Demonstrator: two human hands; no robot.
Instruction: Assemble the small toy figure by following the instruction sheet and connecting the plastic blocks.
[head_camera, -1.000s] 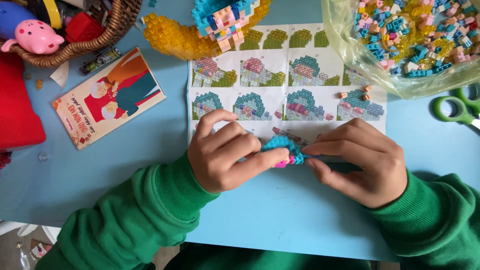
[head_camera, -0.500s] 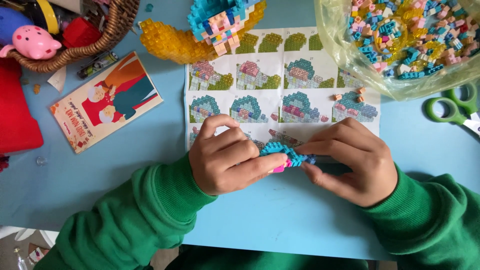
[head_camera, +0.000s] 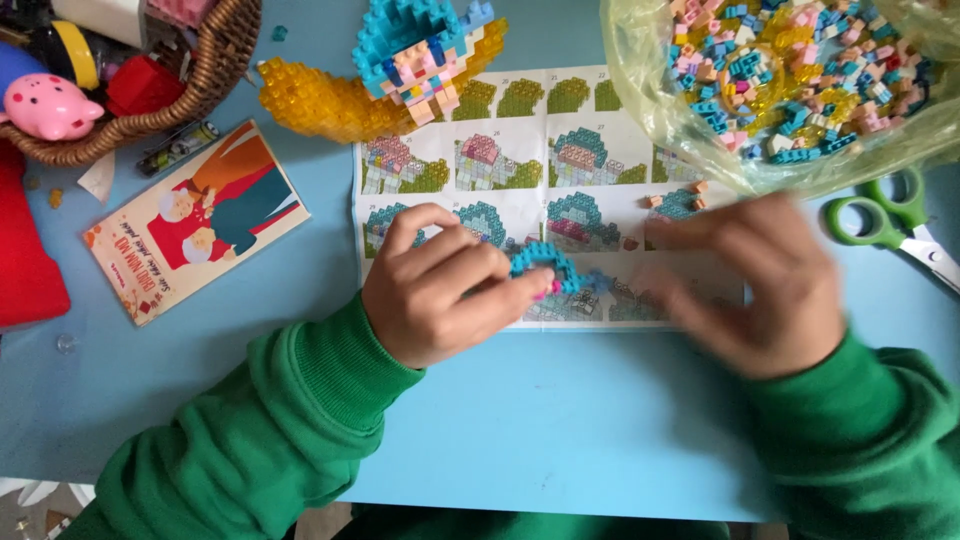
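**Right hand lifts off the small block piece**

The small turquoise block piece (head_camera: 545, 266), knobbly plastic with a pink bit at its lower edge, sits over the instruction sheet (head_camera: 500, 140) near the middle of the blue table (head_camera: 560, 420). The left hand (head_camera: 445, 285) pinches it between thumb and curled fingers. Half a second ago both hands closed on the piece; now the right hand (head_camera: 750, 285) has drawn away to the right, blurred with motion, its fingers loosely spread and, as far as the blur allows, holding nothing. So the piece now rests in the left hand alone.

The sheet is flat paper printed with rows of build pictures. Above it stands a finished block figure (head_camera: 415, 50) in blue beside a bumpy yellow crescent (head_camera: 320, 100). A crinkled clear bag (head_camera: 790, 80) holds loose blocks. Green-handled scissors (head_camera: 890, 225) lie to the right; a woven basket (head_camera: 215, 70) and a card (head_camera: 195, 225) lie to the left.
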